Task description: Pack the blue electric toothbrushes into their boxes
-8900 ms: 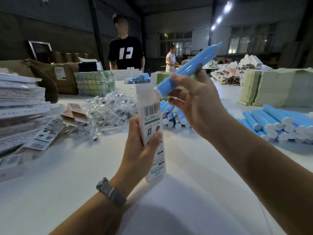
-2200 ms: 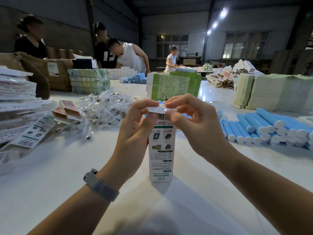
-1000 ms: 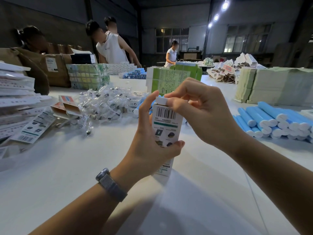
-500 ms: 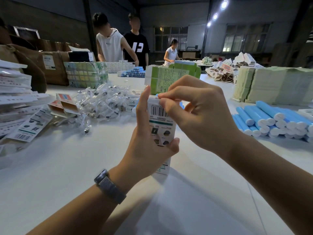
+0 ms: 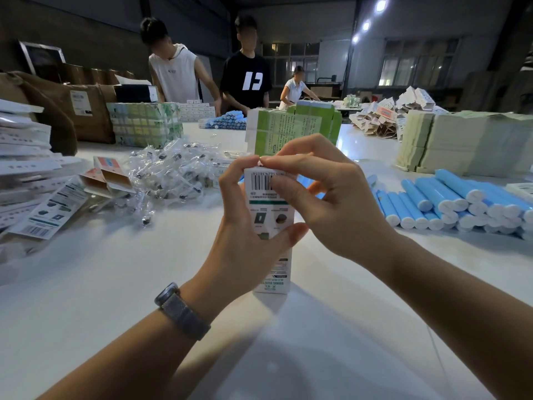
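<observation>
On the white table [image 5: 86, 284], at its middle, we have a tall narrow carton [image 5: 269, 226] standing upright, its base on the smooth, faintly glossy tabletop. Matt white card, rectangular, barcode near the top, green band below, small product pictures, green lettering at the foot. Our left hand [image 5: 248, 232] wraps the carton's middle from the left, thumb across the printed face, forefinger up at the top edge; a grey mesh-strap watch [image 5: 181, 310] sits on that wrist. Our right hand [image 5: 331, 197] comes over from the right, fingers curled, thumb and forefinger pinched at the carton's top edge, touching the left forefinger there. Whether the top flap is fully tucked we cannot tell; the fingers hide it. One carton in hand. Right of the carton lies a stack of blue toothbrush handles [image 5: 450, 200], smooth cylinders with white end caps, too many to count exactly, well over a dozen. Left of the carton, a heap of small clear crinkled plastic packets [image 5: 170, 171], and further left flat unfolded cartons [image 5: 43, 215]. Behind the carton, a block of green printed boxes [image 5: 291, 128]. Beyond the carton, at the table's far side, three people [image 5: 245, 79] stand.
</observation>
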The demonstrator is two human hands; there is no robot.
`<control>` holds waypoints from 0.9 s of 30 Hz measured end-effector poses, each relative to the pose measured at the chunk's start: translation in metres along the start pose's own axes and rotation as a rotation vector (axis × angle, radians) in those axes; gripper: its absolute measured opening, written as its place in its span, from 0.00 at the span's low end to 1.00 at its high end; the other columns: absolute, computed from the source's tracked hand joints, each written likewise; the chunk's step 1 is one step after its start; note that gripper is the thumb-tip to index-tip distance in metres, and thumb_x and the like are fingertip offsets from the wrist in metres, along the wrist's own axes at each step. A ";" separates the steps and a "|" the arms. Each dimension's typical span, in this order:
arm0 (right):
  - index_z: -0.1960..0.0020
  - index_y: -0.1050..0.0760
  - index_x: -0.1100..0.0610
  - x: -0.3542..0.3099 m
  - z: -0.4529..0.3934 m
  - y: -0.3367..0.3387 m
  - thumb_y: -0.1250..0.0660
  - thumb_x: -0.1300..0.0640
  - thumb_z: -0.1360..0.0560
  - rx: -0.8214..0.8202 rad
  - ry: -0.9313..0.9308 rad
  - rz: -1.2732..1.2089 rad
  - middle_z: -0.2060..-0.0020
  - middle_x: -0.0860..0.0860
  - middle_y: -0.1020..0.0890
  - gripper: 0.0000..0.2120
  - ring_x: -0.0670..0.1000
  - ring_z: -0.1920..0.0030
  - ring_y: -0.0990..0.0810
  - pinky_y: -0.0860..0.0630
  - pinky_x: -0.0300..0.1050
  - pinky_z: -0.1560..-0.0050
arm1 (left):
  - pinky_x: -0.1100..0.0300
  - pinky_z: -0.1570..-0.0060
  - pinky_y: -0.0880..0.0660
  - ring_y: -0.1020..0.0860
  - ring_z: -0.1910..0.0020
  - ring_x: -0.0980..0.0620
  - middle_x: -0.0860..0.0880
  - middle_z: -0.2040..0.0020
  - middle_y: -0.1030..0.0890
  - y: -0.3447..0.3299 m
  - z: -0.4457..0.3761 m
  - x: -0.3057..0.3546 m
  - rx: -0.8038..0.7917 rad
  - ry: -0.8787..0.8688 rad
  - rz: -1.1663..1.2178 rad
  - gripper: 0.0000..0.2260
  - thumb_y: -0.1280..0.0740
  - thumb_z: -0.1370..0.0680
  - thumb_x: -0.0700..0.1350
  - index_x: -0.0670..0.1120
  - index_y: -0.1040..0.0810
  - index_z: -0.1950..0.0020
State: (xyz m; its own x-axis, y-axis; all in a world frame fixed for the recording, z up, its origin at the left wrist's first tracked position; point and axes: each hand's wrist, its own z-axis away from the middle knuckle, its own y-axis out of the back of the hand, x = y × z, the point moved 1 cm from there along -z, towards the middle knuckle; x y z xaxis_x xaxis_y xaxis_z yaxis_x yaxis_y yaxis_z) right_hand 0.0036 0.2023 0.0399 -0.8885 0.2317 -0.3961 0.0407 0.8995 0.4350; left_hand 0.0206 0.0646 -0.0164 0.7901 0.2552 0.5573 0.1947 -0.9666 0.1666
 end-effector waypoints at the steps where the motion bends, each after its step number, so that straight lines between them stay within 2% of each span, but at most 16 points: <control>1: 0.40 0.20 0.54 0.001 0.001 -0.001 0.33 0.58 0.22 0.003 -0.011 0.008 0.48 0.45 0.24 0.11 0.45 0.46 0.23 0.27 0.32 0.56 | 0.64 0.52 0.21 0.18 0.47 0.56 0.68 0.44 0.24 0.000 0.000 0.000 -0.010 0.009 0.008 0.37 0.27 0.28 0.32 0.55 0.45 0.32; 4: 0.46 0.24 0.51 0.002 0.003 -0.003 0.34 0.60 0.21 0.038 -0.047 -0.023 0.47 0.43 0.24 0.06 0.46 0.48 0.23 0.24 0.38 0.56 | 0.60 0.52 0.20 0.17 0.50 0.54 0.63 0.46 0.21 0.001 0.000 0.001 -0.015 0.051 0.013 0.34 0.31 0.25 0.36 0.63 0.45 0.32; 6: 0.48 0.22 0.55 0.002 0.002 -0.002 0.33 0.60 0.22 0.043 -0.035 -0.010 0.48 0.46 0.23 0.03 0.48 0.49 0.22 0.25 0.37 0.57 | 0.58 0.53 0.20 0.18 0.53 0.54 0.61 0.49 0.21 0.003 0.000 0.001 -0.013 0.062 0.001 0.32 0.33 0.25 0.36 0.68 0.43 0.36; 9: 0.47 0.20 0.57 0.002 0.001 -0.002 0.32 0.58 0.22 0.063 -0.048 0.037 0.48 0.47 0.23 0.05 0.47 0.49 0.22 0.25 0.38 0.55 | 0.54 0.54 0.19 0.18 0.53 0.53 0.60 0.50 0.21 0.005 -0.001 0.002 -0.002 0.061 -0.014 0.30 0.32 0.25 0.38 0.68 0.42 0.39; 11: 0.45 0.20 0.53 0.002 0.002 -0.003 0.32 0.55 0.22 0.063 -0.088 0.066 0.47 0.47 0.26 0.06 0.45 0.48 0.24 0.23 0.42 0.54 | 0.50 0.54 0.17 0.17 0.53 0.52 0.62 0.50 0.20 0.004 -0.001 0.002 0.008 0.058 -0.029 0.30 0.32 0.25 0.39 0.70 0.42 0.39; 13: 0.42 0.21 0.49 0.003 0.003 -0.004 0.30 0.50 0.23 0.055 -0.118 0.101 0.45 0.45 0.28 0.10 0.44 0.47 0.25 0.21 0.47 0.54 | 0.52 0.56 0.18 0.17 0.53 0.52 0.64 0.49 0.21 0.003 -0.001 0.002 0.013 0.057 -0.035 0.32 0.32 0.25 0.39 0.69 0.43 0.37; 16: 0.37 0.25 0.47 0.003 0.006 -0.008 0.33 0.38 0.27 0.040 -0.138 0.174 0.44 0.44 0.29 0.23 0.42 0.49 0.26 0.22 0.46 0.54 | 0.56 0.50 0.22 0.18 0.47 0.53 0.63 0.42 0.21 0.004 0.001 0.001 -0.047 0.062 0.054 0.32 0.39 0.26 0.35 0.60 0.44 0.28; 19: 0.31 0.30 0.52 0.004 0.009 -0.014 0.36 0.34 0.29 0.046 -0.144 0.275 0.44 0.46 0.29 0.33 0.43 0.50 0.27 0.24 0.43 0.51 | 0.50 0.43 0.23 0.21 0.38 0.49 0.57 0.34 0.23 0.008 0.004 0.001 -0.098 0.066 0.112 0.34 0.43 0.28 0.39 0.65 0.40 0.25; 21: 0.29 0.32 0.54 0.006 0.010 -0.016 0.33 0.39 0.27 0.052 -0.160 0.256 0.44 0.48 0.29 0.32 0.45 0.49 0.26 0.24 0.42 0.49 | 0.49 0.40 0.24 0.23 0.35 0.48 0.54 0.31 0.24 0.010 0.002 0.002 -0.119 0.072 0.124 0.35 0.43 0.29 0.43 0.68 0.39 0.25; 24: 0.29 0.29 0.52 0.008 0.007 -0.010 0.31 0.46 0.27 0.040 -0.209 0.208 0.44 0.47 0.27 0.28 0.45 0.48 0.25 0.24 0.43 0.47 | 0.45 0.35 0.28 0.28 0.29 0.49 0.49 0.26 0.29 0.009 0.003 0.003 -0.150 0.112 0.135 0.33 0.43 0.28 0.46 0.73 0.39 0.26; 27: 0.31 0.26 0.52 0.003 0.006 0.004 0.33 0.44 0.29 -0.004 -0.223 0.207 0.47 0.47 0.26 0.28 0.43 0.51 0.24 0.27 0.33 0.52 | 0.48 0.35 0.30 0.33 0.24 0.55 0.57 0.23 0.33 0.009 0.004 -0.002 -0.168 0.106 0.088 0.28 0.42 0.23 0.51 0.74 0.41 0.27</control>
State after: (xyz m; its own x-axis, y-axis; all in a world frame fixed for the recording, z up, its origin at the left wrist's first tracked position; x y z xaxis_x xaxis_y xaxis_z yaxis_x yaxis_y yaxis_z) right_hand 0.0033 0.2087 0.0357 -0.7392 0.4860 -0.4662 0.2080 0.8231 0.5284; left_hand 0.0236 0.0556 -0.0192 0.7325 0.1791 0.6567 0.0209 -0.9702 0.2412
